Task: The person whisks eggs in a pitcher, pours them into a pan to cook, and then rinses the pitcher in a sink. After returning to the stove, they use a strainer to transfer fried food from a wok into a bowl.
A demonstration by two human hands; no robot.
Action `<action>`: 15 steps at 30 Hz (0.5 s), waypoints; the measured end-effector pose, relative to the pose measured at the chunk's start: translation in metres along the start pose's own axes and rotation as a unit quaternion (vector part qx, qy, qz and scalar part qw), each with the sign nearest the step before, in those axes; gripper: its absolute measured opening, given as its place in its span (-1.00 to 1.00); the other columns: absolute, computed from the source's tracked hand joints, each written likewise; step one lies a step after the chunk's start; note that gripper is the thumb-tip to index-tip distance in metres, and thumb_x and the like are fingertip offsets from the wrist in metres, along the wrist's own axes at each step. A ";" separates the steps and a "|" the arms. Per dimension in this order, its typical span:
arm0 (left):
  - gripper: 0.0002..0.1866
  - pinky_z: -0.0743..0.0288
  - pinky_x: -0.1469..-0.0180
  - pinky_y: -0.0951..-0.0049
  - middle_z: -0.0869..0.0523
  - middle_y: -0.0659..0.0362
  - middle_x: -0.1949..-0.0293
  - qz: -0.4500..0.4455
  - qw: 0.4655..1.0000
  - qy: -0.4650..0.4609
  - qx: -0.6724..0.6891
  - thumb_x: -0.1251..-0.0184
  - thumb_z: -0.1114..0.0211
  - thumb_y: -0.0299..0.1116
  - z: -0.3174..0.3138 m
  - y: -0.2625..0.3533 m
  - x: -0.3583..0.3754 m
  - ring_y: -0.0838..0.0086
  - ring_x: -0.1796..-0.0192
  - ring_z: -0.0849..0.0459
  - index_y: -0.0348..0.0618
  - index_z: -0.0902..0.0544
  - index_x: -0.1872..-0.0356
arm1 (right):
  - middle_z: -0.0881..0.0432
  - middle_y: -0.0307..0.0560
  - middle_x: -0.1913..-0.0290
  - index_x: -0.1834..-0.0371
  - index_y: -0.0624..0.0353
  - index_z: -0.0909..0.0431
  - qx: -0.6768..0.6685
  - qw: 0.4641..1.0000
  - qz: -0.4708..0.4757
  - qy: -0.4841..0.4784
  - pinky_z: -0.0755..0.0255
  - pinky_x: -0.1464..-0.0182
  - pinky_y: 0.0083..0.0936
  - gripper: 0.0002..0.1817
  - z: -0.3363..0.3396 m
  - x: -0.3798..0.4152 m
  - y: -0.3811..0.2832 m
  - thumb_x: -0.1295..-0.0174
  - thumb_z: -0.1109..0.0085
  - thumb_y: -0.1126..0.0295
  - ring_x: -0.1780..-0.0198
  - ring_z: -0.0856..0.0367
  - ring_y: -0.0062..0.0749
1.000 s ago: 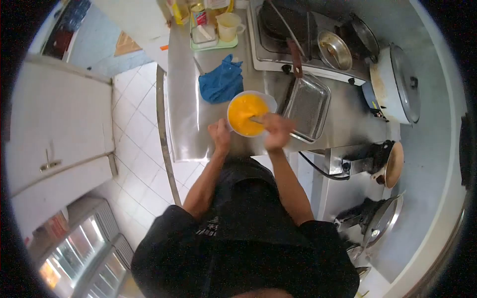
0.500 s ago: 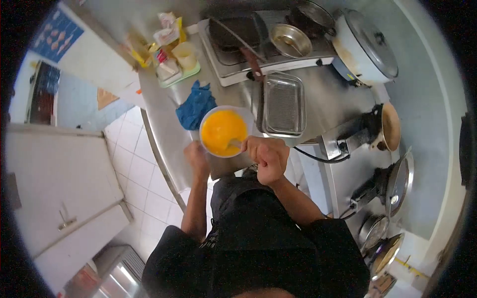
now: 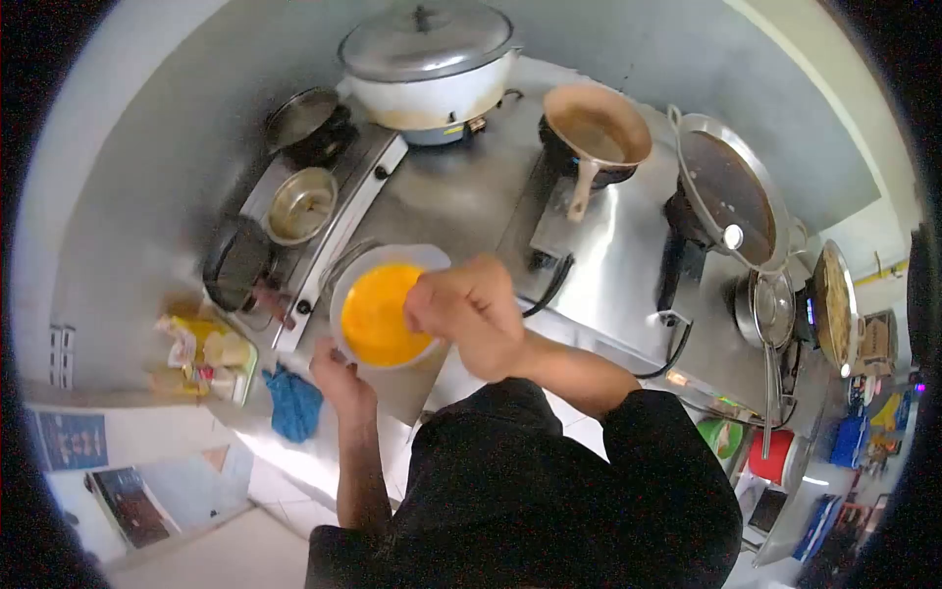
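Note:
A white bowl point(image 3: 435, 258) holds bright orange-yellow liquid that looks like beaten egg point(image 3: 378, 314). My left hand point(image 3: 343, 381) grips the bowl's rim at its near left side. Over the bowl's right side, my right hand point(image 3: 476, 314) is closed in a fist around a utensil; the hand hides the utensil now, so its kind cannot be told. A crumpled blue cloth point(image 3: 292, 402) lies on the counter left of my left hand.
Left of the bowl is a stove point(image 3: 339, 236) with a small metal bowl point(image 3: 302, 206). A large lidded pot point(image 3: 427, 93) stands behind. To the right are a pan point(image 3: 599, 128), a wide pan of dark liquid point(image 3: 731, 191) and a strainer point(image 3: 770, 309). A tray with packets point(image 3: 221, 358) sits far left.
My view and body have turned to the right, bringing more of the cooking counter into sight. The bowl has come along in my left hand, lifted closer, with my right hand still over it.

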State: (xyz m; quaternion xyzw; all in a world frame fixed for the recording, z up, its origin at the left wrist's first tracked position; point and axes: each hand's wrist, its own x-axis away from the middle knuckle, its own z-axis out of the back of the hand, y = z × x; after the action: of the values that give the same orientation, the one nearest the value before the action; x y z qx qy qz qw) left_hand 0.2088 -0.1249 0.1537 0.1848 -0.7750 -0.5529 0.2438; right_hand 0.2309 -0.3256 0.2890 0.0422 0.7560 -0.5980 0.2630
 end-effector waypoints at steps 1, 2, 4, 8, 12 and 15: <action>-0.82 -0.24 0.39 0.56 -0.44 0.36 0.54 0.013 0.999 -0.023 0.041 -0.19 -0.08 -0.36 -0.034 -0.004 -0.007 0.65 0.47 -0.41 -0.07 -0.46 0.60 | -0.35 -0.23 0.76 0.70 0.26 -0.43 0.002 1.000 0.005 0.005 -0.24 0.55 -0.61 -0.62 0.025 -0.008 0.000 -0.27 0.06 0.34 0.68 -0.32 -0.60; -0.82 -0.25 0.37 0.54 -0.44 0.35 0.53 0.032 0.998 -0.032 0.037 -0.20 -0.07 -0.36 -0.073 -0.003 -0.008 0.64 0.44 -0.42 -0.08 -0.46 0.59 | -0.34 -0.23 0.76 0.74 0.23 -0.39 0.003 0.999 0.017 0.042 -0.28 0.53 -0.59 -0.61 0.052 -0.017 0.002 -0.27 0.04 0.34 0.68 -0.32 -0.58; -0.81 -0.25 0.35 0.51 -0.45 0.32 0.52 0.051 0.997 -0.053 -0.003 -0.22 -0.06 -0.36 -0.140 -0.008 -0.022 0.61 0.43 -0.41 -0.09 -0.46 0.58 | -0.31 -0.22 0.78 0.82 0.17 -0.30 0.010 0.994 0.028 0.108 -0.34 0.49 -0.55 -0.56 0.102 -0.038 0.004 -0.25 0.01 0.32 0.69 -0.30 -0.56; -0.77 -0.18 0.39 0.43 -0.43 0.30 0.52 -0.045 0.981 -0.166 -0.085 -0.24 -0.06 -0.31 -0.248 -0.049 -0.068 0.59 0.47 -0.30 -0.16 -0.46 0.58 | -0.47 -0.16 0.72 0.72 0.29 -0.48 0.025 0.985 0.049 0.163 -0.31 0.55 -0.56 -0.63 0.206 -0.087 0.014 -0.22 -0.03 0.33 0.67 -0.40 -0.56; -0.73 -0.32 0.28 0.35 -0.62 0.16 0.41 -0.065 0.976 -0.176 -0.108 -0.20 -0.08 -0.24 -0.357 -0.057 -0.096 0.45 0.36 -0.52 -0.25 -0.62 0.41 | -0.41 -0.13 0.76 0.77 0.25 -0.43 0.012 0.973 0.048 0.224 -0.34 0.55 -0.53 -0.61 0.291 -0.133 0.018 -0.18 0.00 0.30 0.71 -0.34 -0.50; -0.63 -0.41 0.20 0.30 -0.69 0.02 0.38 -0.107 0.953 -0.182 -0.215 -0.14 -0.11 -0.13 -0.416 -0.066 -0.116 0.32 0.31 -0.63 -0.28 -0.68 0.42 | -0.31 -0.12 0.81 0.81 0.24 -0.35 -0.017 0.963 0.059 0.264 -0.36 0.57 -0.47 -0.60 0.340 -0.160 0.018 -0.18 0.03 0.32 0.75 -0.28 -0.45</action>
State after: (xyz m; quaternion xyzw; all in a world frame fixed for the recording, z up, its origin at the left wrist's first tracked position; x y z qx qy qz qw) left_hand 0.5464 -0.4009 0.1837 0.1061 -0.6445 -0.7538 0.0716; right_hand 0.4929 -0.5950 0.2947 0.2384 0.8046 -0.5364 0.0892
